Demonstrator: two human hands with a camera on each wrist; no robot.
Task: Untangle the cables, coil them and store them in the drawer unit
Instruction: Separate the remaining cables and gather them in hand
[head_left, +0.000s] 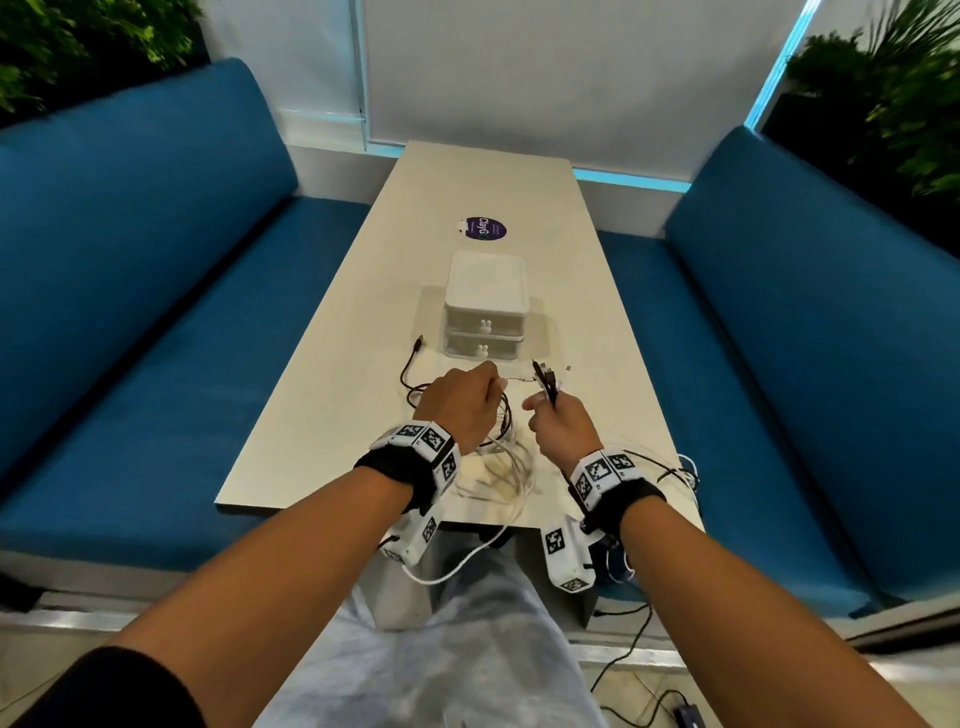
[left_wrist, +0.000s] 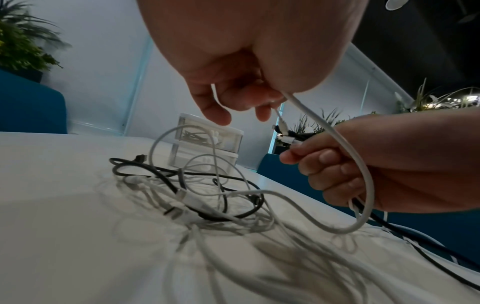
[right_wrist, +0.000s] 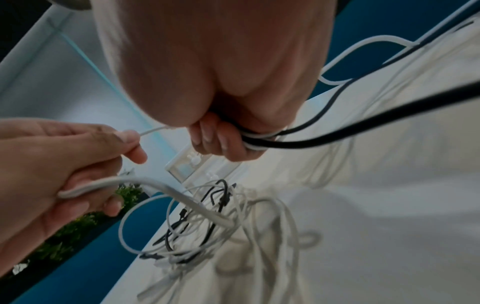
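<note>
A tangle of white and black cables (head_left: 496, 457) (left_wrist: 197, 197) (right_wrist: 215, 218) lies on the near end of the white table (head_left: 332, 415). My left hand (head_left: 462, 400) (left_wrist: 233, 90) (right_wrist: 78, 164) grips a thick white cable (left_wrist: 363, 185) (right_wrist: 145, 183) and pinches a thin white cable end (right_wrist: 153, 130). My right hand (head_left: 558, 423) (left_wrist: 350, 164) (right_wrist: 221, 142) grips a bundle of black and white cables (right_wrist: 259, 142), whose plug ends (head_left: 545, 379) (left_wrist: 285, 137) stick up above the fist. The white two-drawer unit (head_left: 487, 312) (left_wrist: 205, 148) stands just beyond, both drawers closed.
A purple round sticker (head_left: 485, 228) lies farther along the table. Blue benches (head_left: 156, 312) flank both sides. Cables (head_left: 675, 473) trail off the near right edge toward the floor. Plants (head_left: 893, 104) stand at the back corners.
</note>
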